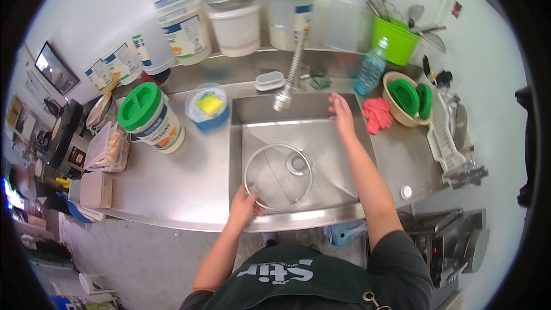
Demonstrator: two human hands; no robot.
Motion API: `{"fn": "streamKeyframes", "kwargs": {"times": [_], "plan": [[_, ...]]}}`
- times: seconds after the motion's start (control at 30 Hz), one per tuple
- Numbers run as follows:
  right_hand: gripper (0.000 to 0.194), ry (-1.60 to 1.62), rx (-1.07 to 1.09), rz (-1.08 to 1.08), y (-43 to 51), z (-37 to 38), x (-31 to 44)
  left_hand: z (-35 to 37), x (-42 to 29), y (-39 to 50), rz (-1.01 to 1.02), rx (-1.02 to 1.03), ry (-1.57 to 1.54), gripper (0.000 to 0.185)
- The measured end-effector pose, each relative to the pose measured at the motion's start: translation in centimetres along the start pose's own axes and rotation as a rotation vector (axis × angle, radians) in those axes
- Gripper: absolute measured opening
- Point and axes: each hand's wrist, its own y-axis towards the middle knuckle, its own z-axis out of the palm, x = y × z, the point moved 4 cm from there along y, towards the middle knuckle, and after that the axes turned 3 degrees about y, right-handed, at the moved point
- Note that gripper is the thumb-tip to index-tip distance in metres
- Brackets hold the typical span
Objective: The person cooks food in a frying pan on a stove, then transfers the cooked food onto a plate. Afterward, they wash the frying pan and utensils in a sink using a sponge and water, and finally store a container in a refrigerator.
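Observation:
My left hand (244,206) grips the near-left edge of a clear round plastic vessel (275,209), whose pale rim shows as a ring. Whether it is a tub or a lid I cannot tell. It is held over the stainless steel sink (340,176), and the drain (298,162) shows through it. My right hand (343,116) is raised over the sink's back right part, empty, with fingers apart. To its left hangs the spring-neck faucet (294,73), its spray head over the basin. A crumpled red cloth (377,115) lies right of that hand.
Left of the sink stand a green-lidded dressing tub (157,127) and a blue-based bowl (211,121) with a yellow sponge (209,103). On the right are a teal bottle (371,69), a beige bowl (400,114) of green lids, a dish rack (443,137) and a white cap (406,192).

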Motion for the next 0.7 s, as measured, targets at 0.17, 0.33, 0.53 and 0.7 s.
{"fn": "streamKeyframes", "kwargs": {"times": [0.17,0.33,0.53,0.7], "plan": [[0.053,0.359,-0.132,0.215,16.1,8.2,-5.2,-1.8,-0.1,0.7,-0.069,0.078,0.023,0.054],[0.037,0.492,-0.130,0.161,17.2,8.8,-8.8,-3.1,-1.5,2.1,-0.026,0.044,0.141,0.057],[0.040,0.209,0.040,0.160,1.2,6.4,-5.0,-1.2,-2.5,6.8,0.182,-0.044,0.419,0.064],[0.031,0.186,0.247,0.642,-8.5,11.5,-3.6,4.0,-2.5,9.2,0.451,-0.233,0.645,0.068]]}}
